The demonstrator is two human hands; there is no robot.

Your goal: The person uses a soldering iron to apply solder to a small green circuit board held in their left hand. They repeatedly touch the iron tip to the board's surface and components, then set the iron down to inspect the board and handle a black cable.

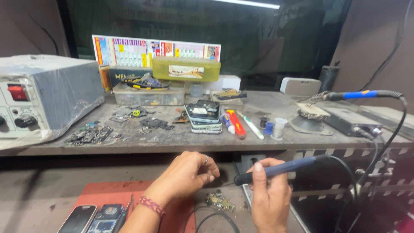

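**Two hands, one soldering iron, one small board**

Right hand [269, 196] grips one dark-blue soldering iron [276, 169] like a pen, fingers closed round its smooth round handle, tip pointing left. Left hand [187, 172] is curled narrow, fingertips pinched; whether it holds anything cannot be told. One small greenish circuit board [219, 201], bumpy with parts, lies below and between the hands beside a red mat [103, 194]. Two phones [92, 218] rest on the mat. A second iron [358, 95] sits on the grey shelf [172, 140] with one stack of phones [202, 116]
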